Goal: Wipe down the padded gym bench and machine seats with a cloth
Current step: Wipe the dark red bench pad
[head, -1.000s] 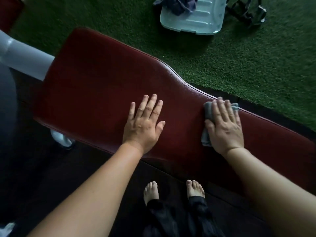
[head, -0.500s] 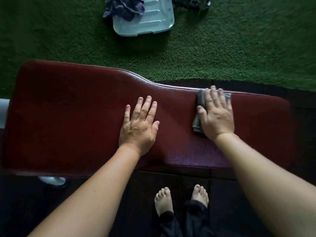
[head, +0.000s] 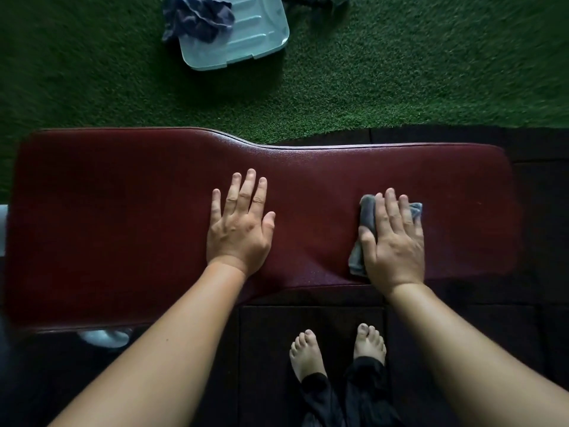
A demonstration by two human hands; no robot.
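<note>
Both my palms flat on the dark red padded vinyl bench (head: 123, 226).
My right hand (head: 395, 241) presses a folded grey cloth (head: 368, 214) near the bench's narrow end with straight fingers; my left hand (head: 238, 229) rests spread mid-bench.

A: How much of the grey cloth (head: 366, 217) shows?
B: Only its edges. The right hand (head: 395, 241) lies flat over the rest.
A: And beneath the maroon bench pad (head: 123, 226)?
B: The frame is hidden, except a pale piece (head: 103, 338) at the near edge and a pale sliver (head: 2, 223) at the left border.
A: Up top?
B: The pale plastic lid (head: 246, 35) and the dark blue rag (head: 197, 20) on it are cut by the top edge. A dark tangle (head: 314, 0) beside them is too cropped to name.
A: Below?
B: Both forearms (head: 154, 349) and 2 black trouser legs (head: 338, 399) run off the bottom.
</note>
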